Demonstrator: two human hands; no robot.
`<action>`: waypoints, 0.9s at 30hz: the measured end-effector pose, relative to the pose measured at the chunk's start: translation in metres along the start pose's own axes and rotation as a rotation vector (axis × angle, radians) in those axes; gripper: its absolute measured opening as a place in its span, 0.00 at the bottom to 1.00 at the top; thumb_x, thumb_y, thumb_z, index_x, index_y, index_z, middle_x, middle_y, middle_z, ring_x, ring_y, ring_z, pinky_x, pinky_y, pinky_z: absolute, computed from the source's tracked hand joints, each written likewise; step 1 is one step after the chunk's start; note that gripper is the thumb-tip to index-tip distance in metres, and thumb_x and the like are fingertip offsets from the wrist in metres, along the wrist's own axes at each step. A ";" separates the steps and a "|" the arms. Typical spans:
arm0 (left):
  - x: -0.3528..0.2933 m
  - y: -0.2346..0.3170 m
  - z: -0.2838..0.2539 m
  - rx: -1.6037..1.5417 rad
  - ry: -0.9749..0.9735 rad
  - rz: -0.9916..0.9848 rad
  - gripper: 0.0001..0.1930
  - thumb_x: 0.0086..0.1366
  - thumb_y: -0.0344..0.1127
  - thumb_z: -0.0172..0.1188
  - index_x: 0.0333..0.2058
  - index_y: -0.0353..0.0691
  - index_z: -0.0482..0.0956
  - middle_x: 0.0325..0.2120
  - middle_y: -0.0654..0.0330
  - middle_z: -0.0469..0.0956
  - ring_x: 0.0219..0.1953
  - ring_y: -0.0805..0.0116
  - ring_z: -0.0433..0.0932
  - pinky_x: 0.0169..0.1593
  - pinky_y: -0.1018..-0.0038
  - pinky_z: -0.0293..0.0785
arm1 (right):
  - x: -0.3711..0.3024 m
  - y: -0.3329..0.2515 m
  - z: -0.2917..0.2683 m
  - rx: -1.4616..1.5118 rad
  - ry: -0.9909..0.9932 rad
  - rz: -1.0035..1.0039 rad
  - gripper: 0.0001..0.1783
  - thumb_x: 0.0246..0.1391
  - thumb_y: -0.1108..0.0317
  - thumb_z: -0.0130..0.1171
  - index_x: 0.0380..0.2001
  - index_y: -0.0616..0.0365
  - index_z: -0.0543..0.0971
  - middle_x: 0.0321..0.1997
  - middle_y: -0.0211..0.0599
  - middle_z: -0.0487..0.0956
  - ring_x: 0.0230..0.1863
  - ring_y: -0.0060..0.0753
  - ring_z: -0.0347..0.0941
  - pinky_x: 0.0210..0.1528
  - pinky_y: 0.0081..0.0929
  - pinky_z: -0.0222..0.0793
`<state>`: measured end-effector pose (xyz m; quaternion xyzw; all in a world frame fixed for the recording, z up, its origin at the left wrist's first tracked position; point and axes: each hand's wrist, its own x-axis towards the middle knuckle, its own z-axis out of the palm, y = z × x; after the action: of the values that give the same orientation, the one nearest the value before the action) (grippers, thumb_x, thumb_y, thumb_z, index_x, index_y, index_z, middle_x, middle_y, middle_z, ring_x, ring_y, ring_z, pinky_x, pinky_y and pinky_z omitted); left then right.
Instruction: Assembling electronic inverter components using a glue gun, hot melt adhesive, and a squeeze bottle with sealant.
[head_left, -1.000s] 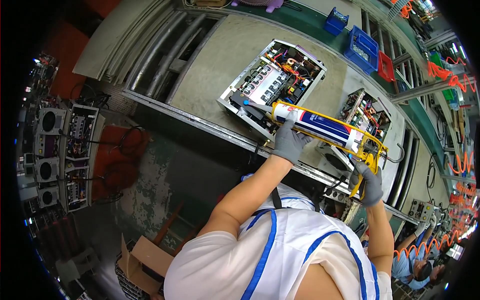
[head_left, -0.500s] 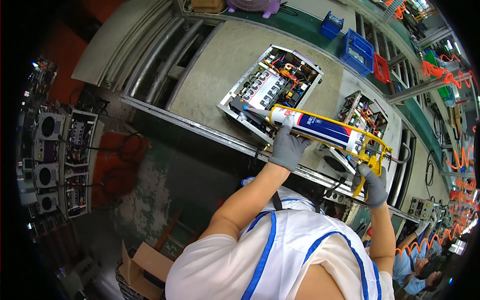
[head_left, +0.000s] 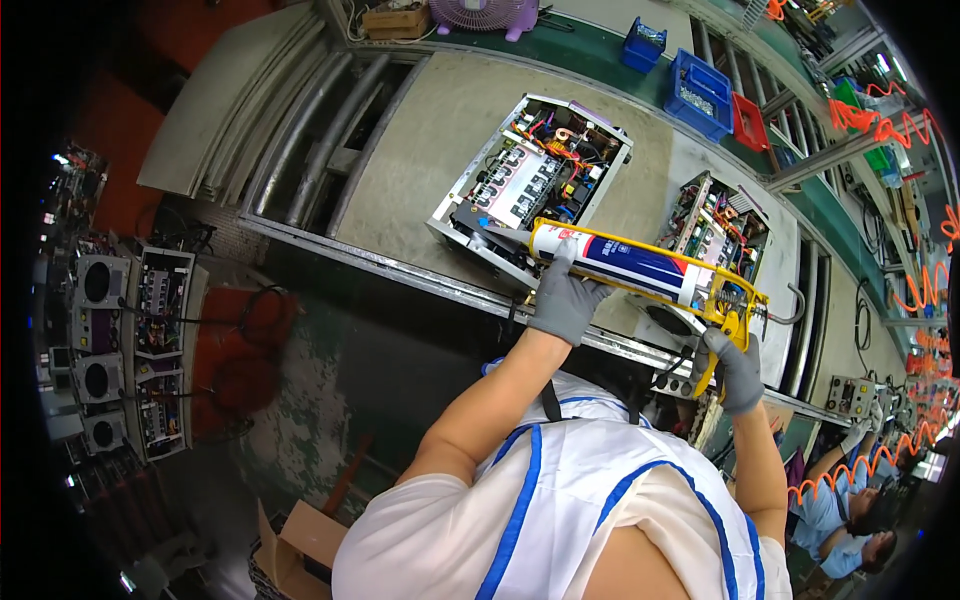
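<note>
A yellow caulking gun [head_left: 736,330] holds a white and blue sealant tube [head_left: 640,268], its nozzle aimed left. Gloved in grey, my left hand [head_left: 568,302] is closed around the underside of the tube near its front end. At the back end, my right hand [head_left: 735,372] wraps the gun's handle and trigger. The nozzle tip lies over the near left corner of an open metal device [head_left: 524,182] with white panels, wires and black parts inside; whether it touches is unclear. A second open device [head_left: 708,222] sits to the right, partly behind the gun.
Blue bins [head_left: 700,95] and a red bin [head_left: 748,122] stand beyond the workbench [head_left: 400,165], near a purple fan [head_left: 482,12]. Metal rollers [head_left: 335,140] flank the bench. More devices [head_left: 100,335] stand at far left. Co-workers [head_left: 850,500] are at lower right.
The whole view has shifted slightly, moving the bench and devices a little left. Both hands keep their hold on the caulking gun, and its nozzle remains over the same device corner.
</note>
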<state>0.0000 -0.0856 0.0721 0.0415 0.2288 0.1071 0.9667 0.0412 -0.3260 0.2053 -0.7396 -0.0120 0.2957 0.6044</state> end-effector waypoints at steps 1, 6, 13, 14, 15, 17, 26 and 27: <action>-0.003 -0.002 0.001 0.016 0.020 -0.002 0.27 0.64 0.50 0.62 0.56 0.43 0.67 0.51 0.52 0.74 0.52 0.54 0.76 0.48 0.50 0.80 | -0.003 0.003 -0.002 -0.025 0.002 -0.009 0.15 0.54 0.60 0.61 0.30 0.62 0.74 0.16 0.39 0.72 0.15 0.34 0.71 0.19 0.31 0.73; 0.000 -0.006 -0.004 0.075 0.026 -0.037 0.26 0.64 0.50 0.61 0.55 0.46 0.67 0.51 0.53 0.74 0.52 0.54 0.76 0.48 0.48 0.78 | -0.018 0.013 0.005 0.123 0.051 0.025 0.14 0.54 0.61 0.61 0.32 0.61 0.74 0.17 0.38 0.72 0.16 0.32 0.71 0.20 0.30 0.72; -0.004 0.001 -0.005 0.132 0.173 -0.027 0.28 0.62 0.52 0.63 0.55 0.47 0.67 0.50 0.55 0.73 0.53 0.54 0.74 0.50 0.46 0.75 | -0.020 0.027 0.017 0.189 0.048 0.063 0.12 0.56 0.62 0.59 0.31 0.61 0.73 0.18 0.37 0.73 0.17 0.31 0.72 0.21 0.30 0.73; -0.005 0.000 -0.006 0.132 0.176 -0.027 0.28 0.62 0.52 0.63 0.55 0.47 0.67 0.50 0.55 0.73 0.53 0.54 0.74 0.50 0.46 0.75 | -0.022 0.028 0.018 0.189 0.047 0.067 0.12 0.56 0.62 0.59 0.31 0.61 0.73 0.18 0.37 0.73 0.17 0.31 0.72 0.21 0.30 0.73; -0.008 0.000 -0.008 0.137 0.152 -0.036 0.28 0.62 0.51 0.63 0.55 0.47 0.67 0.50 0.55 0.73 0.53 0.54 0.74 0.50 0.47 0.75 | -0.025 0.028 0.020 0.218 0.079 0.073 0.12 0.56 0.63 0.59 0.31 0.61 0.73 0.18 0.37 0.73 0.17 0.31 0.71 0.21 0.30 0.73; -0.014 -0.002 -0.012 0.140 0.131 -0.045 0.27 0.62 0.51 0.63 0.55 0.46 0.67 0.49 0.55 0.74 0.52 0.54 0.74 0.50 0.47 0.75 | -0.034 0.030 0.018 0.255 0.085 0.093 0.11 0.57 0.64 0.59 0.32 0.61 0.73 0.18 0.38 0.73 0.17 0.32 0.71 0.20 0.31 0.73; -0.016 0.001 -0.022 0.170 0.191 -0.117 0.27 0.61 0.50 0.65 0.54 0.46 0.68 0.45 0.57 0.76 0.48 0.57 0.77 0.45 0.52 0.77 | -0.046 0.066 0.030 0.316 0.092 0.093 0.11 0.58 0.64 0.58 0.32 0.61 0.72 0.18 0.39 0.72 0.18 0.34 0.71 0.21 0.32 0.72; -0.017 0.002 -0.020 0.192 0.219 -0.122 0.27 0.62 0.50 0.63 0.55 0.46 0.68 0.46 0.56 0.76 0.48 0.57 0.77 0.47 0.53 0.77 | -0.047 0.068 0.033 0.343 0.084 0.099 0.10 0.58 0.64 0.58 0.32 0.60 0.71 0.18 0.40 0.72 0.18 0.34 0.71 0.21 0.32 0.72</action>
<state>-0.0247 -0.0868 0.0617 0.1079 0.3440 0.0295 0.9323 -0.0356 -0.3332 0.1607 -0.6371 0.1004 0.2917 0.7063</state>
